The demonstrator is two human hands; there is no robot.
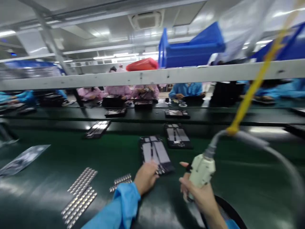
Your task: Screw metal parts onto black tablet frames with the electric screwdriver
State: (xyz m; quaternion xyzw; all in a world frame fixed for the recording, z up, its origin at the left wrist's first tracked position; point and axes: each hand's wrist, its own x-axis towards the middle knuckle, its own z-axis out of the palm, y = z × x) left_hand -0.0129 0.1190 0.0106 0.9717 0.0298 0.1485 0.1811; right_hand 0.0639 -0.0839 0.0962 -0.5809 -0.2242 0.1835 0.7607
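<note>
My left hand [147, 176], in a blue sleeve, has its fingers curled at the near edge of an opened tablet [159, 152] with two grey battery cells in a black frame. What lies under the fingertips is partly hidden. Wrapped in my right hand [199, 193] is a pale green electric screwdriver [202, 170], pointing down to the left with its tip blurred. It is to the right of the tablet and apart from it. A grey cable [281, 156] and a yellow strap [250, 92] run up from the tool's top end.
Another opened tablet [176, 136] lies behind mine. Strips of small parts [79, 198] lie at left and a smaller group [121, 182] by my sleeve. A plastic bag [22, 160] is far left. A dark round object [230, 211] sits under my right forearm. Co-workers sit beyond the shelf [114, 79].
</note>
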